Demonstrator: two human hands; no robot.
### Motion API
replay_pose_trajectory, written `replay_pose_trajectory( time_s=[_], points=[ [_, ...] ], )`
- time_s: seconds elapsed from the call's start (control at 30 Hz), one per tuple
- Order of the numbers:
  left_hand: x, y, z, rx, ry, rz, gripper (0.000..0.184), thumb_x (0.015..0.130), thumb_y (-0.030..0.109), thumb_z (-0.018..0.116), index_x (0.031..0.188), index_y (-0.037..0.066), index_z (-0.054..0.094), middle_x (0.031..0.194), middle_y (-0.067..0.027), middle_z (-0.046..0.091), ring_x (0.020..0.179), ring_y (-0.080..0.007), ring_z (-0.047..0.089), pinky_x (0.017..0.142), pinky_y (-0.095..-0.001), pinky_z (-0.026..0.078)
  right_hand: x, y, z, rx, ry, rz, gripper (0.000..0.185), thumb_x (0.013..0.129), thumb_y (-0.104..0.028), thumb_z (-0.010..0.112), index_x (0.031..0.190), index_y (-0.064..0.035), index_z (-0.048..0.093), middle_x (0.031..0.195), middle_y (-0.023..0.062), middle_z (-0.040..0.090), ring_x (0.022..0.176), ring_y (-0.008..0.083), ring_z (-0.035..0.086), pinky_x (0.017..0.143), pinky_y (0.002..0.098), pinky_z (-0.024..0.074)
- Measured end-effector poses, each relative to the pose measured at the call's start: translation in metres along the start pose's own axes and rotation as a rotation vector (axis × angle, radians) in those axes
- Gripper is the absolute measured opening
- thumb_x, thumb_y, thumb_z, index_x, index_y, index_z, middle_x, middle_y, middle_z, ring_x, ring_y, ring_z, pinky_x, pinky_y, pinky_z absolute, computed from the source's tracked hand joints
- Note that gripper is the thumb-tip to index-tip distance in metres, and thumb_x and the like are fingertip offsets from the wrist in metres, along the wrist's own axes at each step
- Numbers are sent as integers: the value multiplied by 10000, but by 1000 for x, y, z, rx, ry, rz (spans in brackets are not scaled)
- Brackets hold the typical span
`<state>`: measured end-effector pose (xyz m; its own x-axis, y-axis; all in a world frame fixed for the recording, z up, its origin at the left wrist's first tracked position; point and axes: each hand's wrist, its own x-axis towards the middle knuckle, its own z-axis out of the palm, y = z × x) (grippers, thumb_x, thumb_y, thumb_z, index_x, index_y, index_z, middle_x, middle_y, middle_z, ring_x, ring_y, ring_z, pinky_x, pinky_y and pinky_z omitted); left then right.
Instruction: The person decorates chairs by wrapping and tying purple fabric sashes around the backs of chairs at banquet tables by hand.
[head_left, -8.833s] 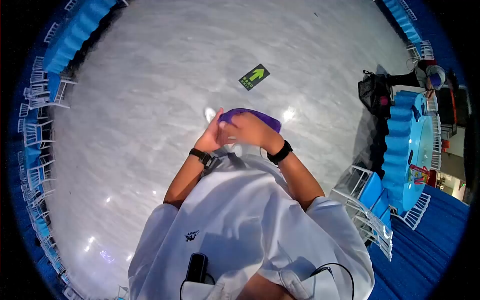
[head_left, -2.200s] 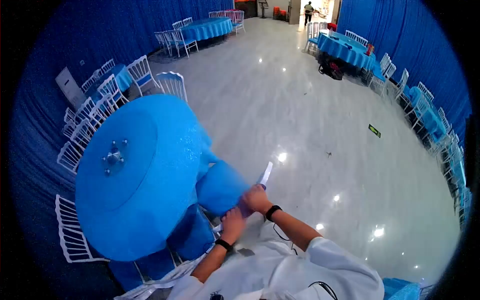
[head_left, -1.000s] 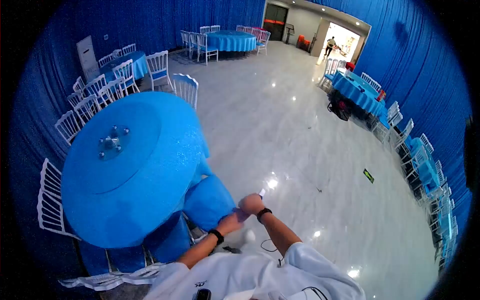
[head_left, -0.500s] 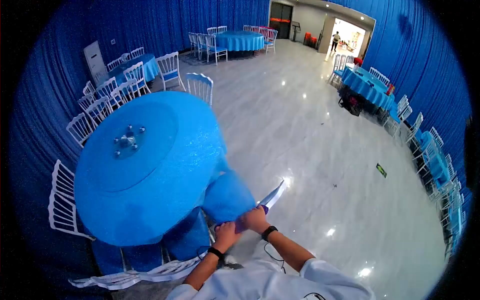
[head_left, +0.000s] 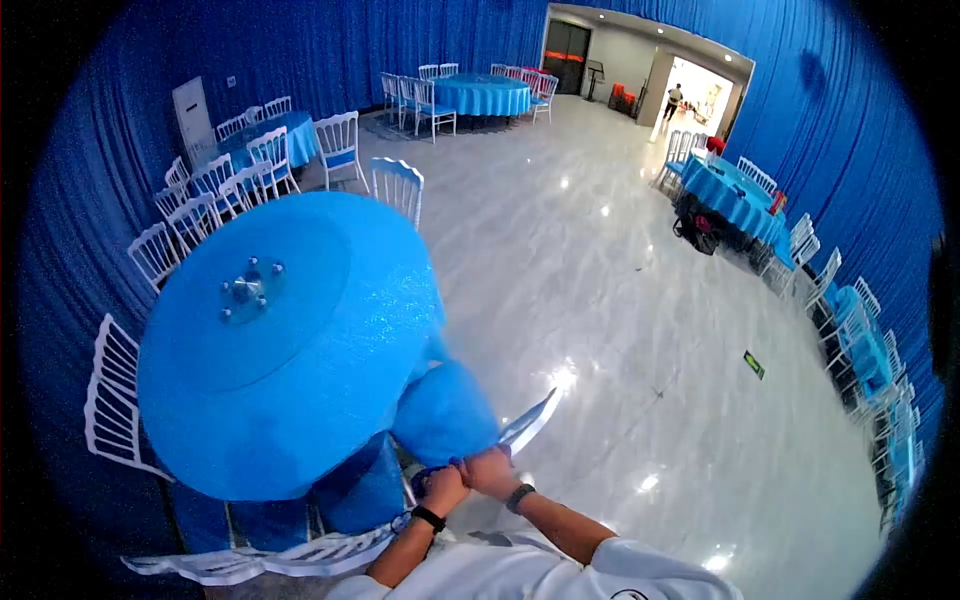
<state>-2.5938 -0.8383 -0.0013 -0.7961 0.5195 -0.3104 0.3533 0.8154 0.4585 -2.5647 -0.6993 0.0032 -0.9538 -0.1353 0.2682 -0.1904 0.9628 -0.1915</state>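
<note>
A white chair (head_left: 532,420) with a blue seat (head_left: 445,412) stands just in front of me, beside the large round blue table (head_left: 385,350). My left hand (head_left: 443,490) is closed at the near part of its back, over a purple cloth (head_left: 505,450) that shows only in small bits. My right hand (head_left: 489,473) presses close beside it, fingers wrapped around the same cloth on the top rail. The rail's white far end sticks out beyond my right hand. Each wrist wears a black band.
More white chairs (head_left: 112,395) surround the round table. Other blue-covered tables (head_left: 480,95) with chairs line the curtained walls. A dark bag (head_left: 697,232) lies by the right table (head_left: 735,195). A green floor sign (head_left: 753,365) is at right. A distant person (head_left: 674,101) stands in the doorway.
The purple cloth, earlier held above the floor, is now at the chair back. Since half a second ago, my right hand has shifted left along the rail, closer to my left hand.
</note>
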Motion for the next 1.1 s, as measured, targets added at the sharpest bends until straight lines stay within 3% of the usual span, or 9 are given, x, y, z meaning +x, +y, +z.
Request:
replay_pose_trajectory(
  time_s=[0.17, 0.23, 0.37, 0.47, 0.5, 0.73, 0.8, 0.93, 1.1],
  points=[
    [47, 53, 33, -97, 39, 71, 306, 831, 261, 602, 949, -20, 629, 887, -235, 679, 839, -407, 659, 733, -527, 507, 0, 69, -29, -35, -132, 15, 447, 917, -381, 458, 639, -96, 663, 628, 133, 630, 605, 335, 616, 631, 491, 456],
    [50, 90, 5, -142, 9, 117, 297, 834, 256, 596, 945, -17, 631, 894, -240, 678, 850, -398, 659, 739, -516, 510, 3, 108, -30, 59, -270, 56, 329, 863, -356, 523, 779, -86, 690, 766, 136, 673, 756, 358, 628, 701, 485, 475],
    [74, 117, 27, -6, 96, 231, 429, 762, 240, 648, 1045, -66, 544, 891, -246, 662, 795, -391, 654, 684, -513, 514, 9, 171, -28, 55, -138, 10, 304, 854, -337, 511, 733, -100, 657, 760, 130, 665, 735, 354, 625, 721, 501, 477],
    [94, 114, 55, 181, 177, 233, 429, 757, 236, 632, 1058, -51, 527, 951, -232, 657, 852, -395, 645, 688, -521, 515, 32, 215, -36, 20, -392, -118, 264, 840, -322, 519, 734, -126, 660, 784, 118, 669, 753, 334, 633, 723, 486, 483],
    [90, 116, 50, 105, 170, 236, 426, 759, 235, 631, 1062, -47, 528, 958, -237, 649, 867, -395, 641, 701, -528, 513, 33, 222, -35, -46, -365, -235, 211, 806, -305, 545, 736, -139, 655, 741, 55, 656, 736, 296, 640, 664, 441, 482],
    [26, 73, 16, -128, 147, 85, 345, 759, 272, 671, 990, 30, 586, 917, -176, 664, 876, -394, 637, 756, -535, 484, 37, 150, -33, -205, -638, -149, 372, 886, -400, 448, 866, -124, 696, 867, 103, 707, 821, 329, 668, 734, 469, 494],
    [2, 61, 10, 76, 196, 23, 441, 751, 334, 687, 1049, 25, 586, 961, -176, 662, 920, -390, 624, 828, -547, 444, 28, 119, -27, -100, -497, -90, 389, 886, -416, 465, 847, -108, 698, 834, 114, 706, 766, 336, 672, 684, 480, 503],
    [-29, 19, 11, -151, 417, 35, 685, 736, 423, 716, 1213, -11, 488, 1115, -245, 570, 1086, -396, 513, 854, -532, 395, 20, 70, -6, -89, -468, -107, 212, 833, -278, 543, 779, -124, 678, 756, 122, 682, 704, 327, 672, 617, 461, 507],
    [-59, -9, 22, -96, 377, -166, 743, 759, 332, 680, 1345, -19, 388, 1292, -214, 498, 1190, -383, 468, 959, -550, 359, 6, 23, 54, 37, -370, -157, 241, 840, -336, 570, 800, -114, 655, 703, 102, 658, 675, 310, 660, 591, 462, 509]
  ],
)
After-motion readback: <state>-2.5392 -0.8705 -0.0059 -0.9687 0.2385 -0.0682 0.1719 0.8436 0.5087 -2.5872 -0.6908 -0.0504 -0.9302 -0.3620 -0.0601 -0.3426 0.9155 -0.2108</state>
